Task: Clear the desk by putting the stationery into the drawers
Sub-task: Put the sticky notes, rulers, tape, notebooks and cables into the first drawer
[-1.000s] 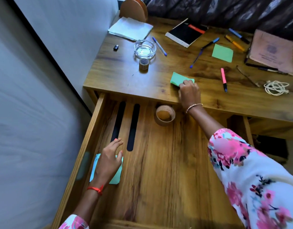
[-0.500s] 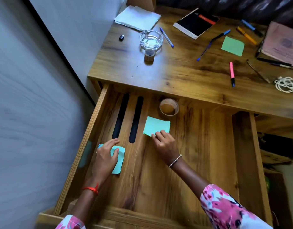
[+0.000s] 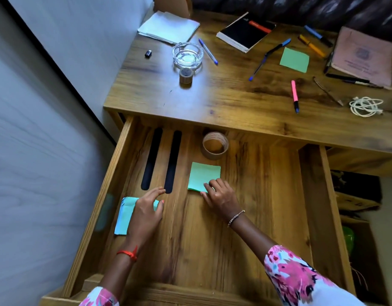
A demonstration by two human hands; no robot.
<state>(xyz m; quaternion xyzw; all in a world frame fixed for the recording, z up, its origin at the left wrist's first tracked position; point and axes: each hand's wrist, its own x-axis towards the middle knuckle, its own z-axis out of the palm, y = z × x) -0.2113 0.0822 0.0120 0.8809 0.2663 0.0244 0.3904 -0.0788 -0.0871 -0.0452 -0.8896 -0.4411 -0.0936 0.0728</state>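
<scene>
The right hand is low in the open drawer, fingers bent, pinching the near corner of a green pad of sticky notes. The pad lies flat on the drawer floor, just this side of a brown tape roll and beside two dark slots. The left hand is loose and fairly wide, fingers stretched forward, resting on a blue pad by the drawer's left wall; it is a little blurred, so I can't tell how firmly it presses.

From where I stand, the job in hand looks like setting the green pad down. To do it well, let go cleanly with the pad flat. Lift the fingers straight up so the top sheets don't curl or drag. Keep it clear of the tape roll, so there is room for more.

Plenty remains on the worktop: a second green pad, a pink highlighter and a blue pen are next.
</scene>
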